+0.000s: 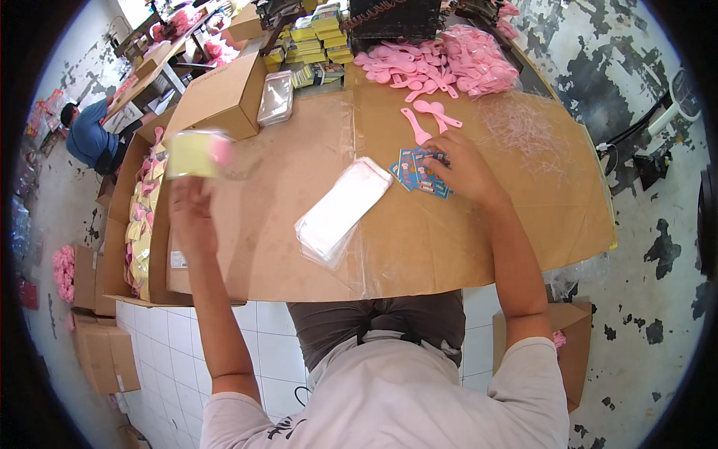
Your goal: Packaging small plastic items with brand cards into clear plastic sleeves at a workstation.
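Note:
My left hand (pixel 194 217) is raised at the left of the table, gripping a clear packet (pixel 193 155) with a yellow card and something pink inside; both are smeared by motion. The packet is close to a long box filled with similar packets. My right hand (pixel 467 168) is over a spread of small blue printed cards (pixel 410 172), its fingertips closed on one of them. Just beyond that hand lie a few loose pink spoons (pixel 415 126). Between my hands rests a slanted stack of clear plastic bags (pixel 340 213).
An open carton (pixel 157 258) of finished-looking packets runs along the left edge. Behind it stands a closed cardboard box (pixel 217 97), beside clear bags (pixel 277 97). Yellow card bundles (pixel 325 34) and a pink spoon heap (pixel 407 63) fill the back. A person (pixel 93 135) works far left.

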`<action>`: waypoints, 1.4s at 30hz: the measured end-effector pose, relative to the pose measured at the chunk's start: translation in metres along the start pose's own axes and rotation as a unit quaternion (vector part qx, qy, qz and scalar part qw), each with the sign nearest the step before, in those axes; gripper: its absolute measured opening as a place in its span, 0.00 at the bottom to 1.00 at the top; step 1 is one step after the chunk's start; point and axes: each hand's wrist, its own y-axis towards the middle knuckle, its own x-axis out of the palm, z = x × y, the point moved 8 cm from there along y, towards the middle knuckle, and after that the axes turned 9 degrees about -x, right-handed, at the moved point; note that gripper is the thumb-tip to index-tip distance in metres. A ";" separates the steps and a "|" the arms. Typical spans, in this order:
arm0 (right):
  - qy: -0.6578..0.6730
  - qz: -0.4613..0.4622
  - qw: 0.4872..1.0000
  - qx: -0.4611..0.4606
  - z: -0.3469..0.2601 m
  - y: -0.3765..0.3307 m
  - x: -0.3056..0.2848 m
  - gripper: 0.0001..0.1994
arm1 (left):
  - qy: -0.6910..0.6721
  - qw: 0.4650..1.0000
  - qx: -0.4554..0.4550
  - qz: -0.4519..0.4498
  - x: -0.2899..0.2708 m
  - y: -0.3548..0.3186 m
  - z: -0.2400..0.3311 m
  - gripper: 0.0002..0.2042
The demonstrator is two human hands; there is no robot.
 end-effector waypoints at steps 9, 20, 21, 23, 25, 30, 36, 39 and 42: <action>-0.067 -0.012 0.998 -0.005 0.010 -0.008 -0.005 0.18 | 0.353 0.912 -0.053 -0.200 0.116 -0.040 -0.038 0.21; 0.165 0.019 0.983 0.078 0.008 0.002 -0.005 0.08 | 0.576 0.759 -0.020 -0.302 0.217 -0.040 -0.107 0.12; 0.262 0.038 0.961 0.077 0.004 0.004 -0.002 0.07 | 0.540 0.785 -0.047 -0.301 0.211 -0.038 -0.110 0.12; 0.359 0.053 0.929 0.075 -0.007 0.008 0.011 0.06 | 0.494 0.812 -0.077 -0.302 0.201 -0.034 -0.117 0.12; 0.456 0.052 0.886 0.066 -0.023 0.007 0.028 0.06 | 0.446 0.836 -0.108 -0.301 0.198 -0.036 -0.118 0.11; 0.335 0.013 0.942 -0.018 -0.049 0.011 0.051 0.08 | 0.436 0.833 0.061 -0.335 0.211 -0.043 -0.104 0.11; 0.140 0.000 0.985 -0.097 -0.061 0.006 0.051 0.11 | 0.439 0.854 -0.053 -0.274 0.199 -0.034 -0.102 0.11; 0.202 0.068 0.975 -0.058 -0.051 0.007 0.038 0.12 | 0.217 0.918 -0.111 -0.312 0.206 -0.034 -0.093 0.12; 0.286 0.151 0.946 0.033 -0.022 0.004 0.029 0.14 | 0.159 0.910 -0.167 -0.343 0.211 -0.041 -0.091 0.11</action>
